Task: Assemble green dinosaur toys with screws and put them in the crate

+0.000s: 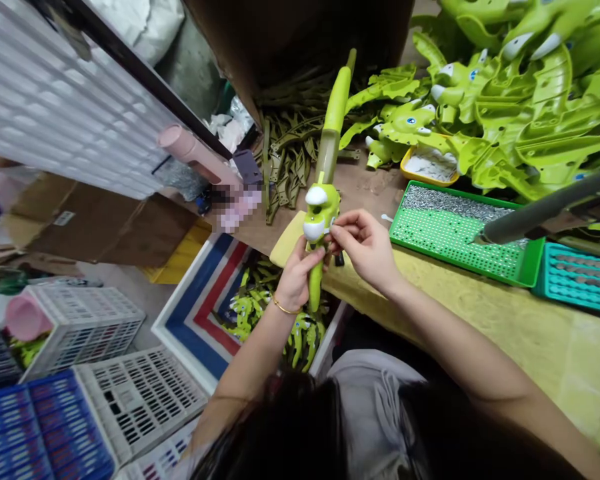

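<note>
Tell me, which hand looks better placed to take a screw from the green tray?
Probably the right hand. It pinches the front of the green toy on the side nearest the green tray, while the left hand grips the toy's handle and steadies it.

Centre frame: toy piece [320, 220] upright, held between left hand [294, 279] below and right hand [365, 245] just right, over the tabletop [520, 333] edge. Right of the hands, on the tabletop: screw tray [460, 233], then a second tray [580, 277] at far right. Behind those, upper right: heap of moulded shells [520, 87]. Below the hands, on the floor: bin of parts [260, 313]. Lower left: stacked crates [105, 400]. Upper left: slatted panel [55, 100].
</note>
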`<state>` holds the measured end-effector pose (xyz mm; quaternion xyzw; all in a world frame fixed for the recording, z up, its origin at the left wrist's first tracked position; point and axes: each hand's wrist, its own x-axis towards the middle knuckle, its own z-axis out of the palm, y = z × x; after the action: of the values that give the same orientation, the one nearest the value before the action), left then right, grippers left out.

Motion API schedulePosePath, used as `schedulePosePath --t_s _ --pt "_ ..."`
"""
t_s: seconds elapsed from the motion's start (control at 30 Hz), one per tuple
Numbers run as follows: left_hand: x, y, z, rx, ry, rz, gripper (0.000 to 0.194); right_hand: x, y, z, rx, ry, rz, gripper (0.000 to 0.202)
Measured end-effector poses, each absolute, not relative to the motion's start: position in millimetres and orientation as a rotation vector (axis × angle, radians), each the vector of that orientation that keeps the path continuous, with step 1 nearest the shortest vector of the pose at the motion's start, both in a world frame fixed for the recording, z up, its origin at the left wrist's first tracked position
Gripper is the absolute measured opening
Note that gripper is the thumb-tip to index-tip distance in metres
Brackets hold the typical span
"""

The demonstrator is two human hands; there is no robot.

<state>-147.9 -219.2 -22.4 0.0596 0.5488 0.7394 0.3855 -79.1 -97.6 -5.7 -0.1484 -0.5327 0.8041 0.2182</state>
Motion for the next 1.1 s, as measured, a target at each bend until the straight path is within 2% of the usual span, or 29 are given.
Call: schedulePosePath --t_s 0.2,0.5,0.8,0.9,0.97,1.1 --pt "-145 -236 -26 0.141 1.407 1.942 0.052 -76 -109 -1 -0.254 -1.694 2.097 0.015" --pt "-147 -254 -32 0.159 1.386 2.011 0.05 -77 -122 -5 -0.244 -1.641 2.107 0.022" --pt "-148 -252 -36 0.143 1.33 2.04 0.053 -82 -128 -8 -0.227 -1.681 2.07 0.019" --pt "-143 -254 -41 0.091 1.284 2.034 0.049 -83 -126 -7 -0.186 -1.772 2.096 0.018" --pt "-141 -258 -47 0.049 1.281 2.006 0.048 -83 -121 -8 -0.172 -1.9 2.099 0.021" --pt "-140 -269 -57 0.02 1.312 1.941 0.051 -78 -110 -17 -0.186 -2.106 2.157 0.042"
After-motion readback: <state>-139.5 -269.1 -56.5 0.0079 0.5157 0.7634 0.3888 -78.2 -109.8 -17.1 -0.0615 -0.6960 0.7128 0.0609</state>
